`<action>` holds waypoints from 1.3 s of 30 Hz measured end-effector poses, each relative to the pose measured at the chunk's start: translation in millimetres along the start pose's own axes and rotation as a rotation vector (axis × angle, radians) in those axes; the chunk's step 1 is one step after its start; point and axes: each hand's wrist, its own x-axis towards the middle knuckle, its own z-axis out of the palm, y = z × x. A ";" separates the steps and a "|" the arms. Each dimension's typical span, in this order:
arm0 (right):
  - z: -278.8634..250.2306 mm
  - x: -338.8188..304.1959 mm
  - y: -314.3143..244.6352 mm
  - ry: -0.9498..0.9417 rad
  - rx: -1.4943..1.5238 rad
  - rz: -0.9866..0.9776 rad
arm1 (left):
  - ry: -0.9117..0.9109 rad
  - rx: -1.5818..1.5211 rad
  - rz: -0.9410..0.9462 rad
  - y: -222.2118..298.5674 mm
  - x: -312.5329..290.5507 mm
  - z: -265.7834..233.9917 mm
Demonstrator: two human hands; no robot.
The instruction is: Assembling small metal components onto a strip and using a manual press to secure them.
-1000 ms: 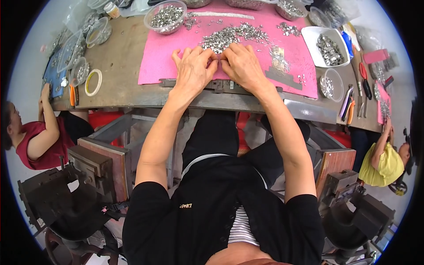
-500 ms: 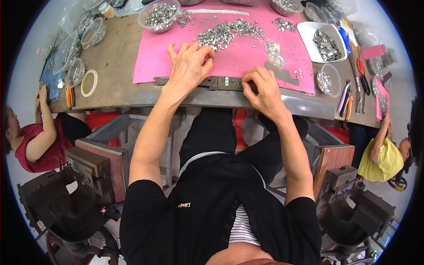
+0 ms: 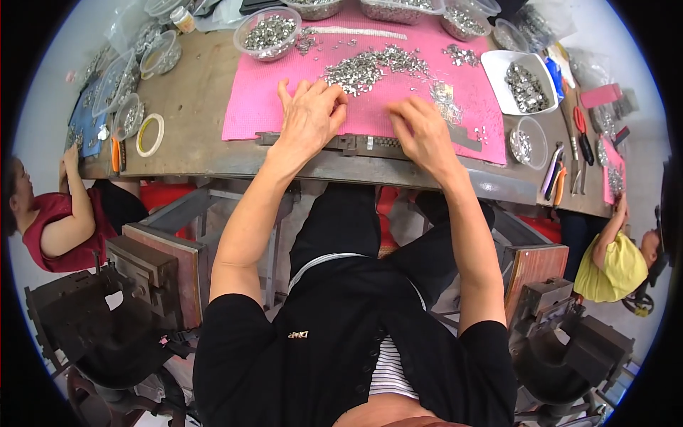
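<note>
Much lies loose in the pile (image 3: 353,74), bar (image 3: 348,144) at its six o'clock, finished share unclear; left hand (image 3: 309,117) curled, right hand (image 3: 425,134) bunched, cannot tell if pinching.

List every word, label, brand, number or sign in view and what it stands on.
Small gold-toned lettering on the front of the black shirt: present, but not copied out here.
Small markings on the white bottle at the upper left: too small to read.
Small metal pieces on the pink mat: no readable text.
</note>
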 end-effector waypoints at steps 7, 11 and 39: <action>21.3 29.6 21.0 -0.129 -0.315 -0.049 | -0.034 -0.009 -0.059 -3.8 -1.8 -1.3; 4.5 15.8 25.2 -0.140 -0.207 -0.021 | -0.027 -0.006 -0.047 -1.9 -2.8 -4.7; -16.3 -12.8 6.0 0.010 0.017 0.148 | -0.040 -0.236 0.179 65.4 -17.0 19.7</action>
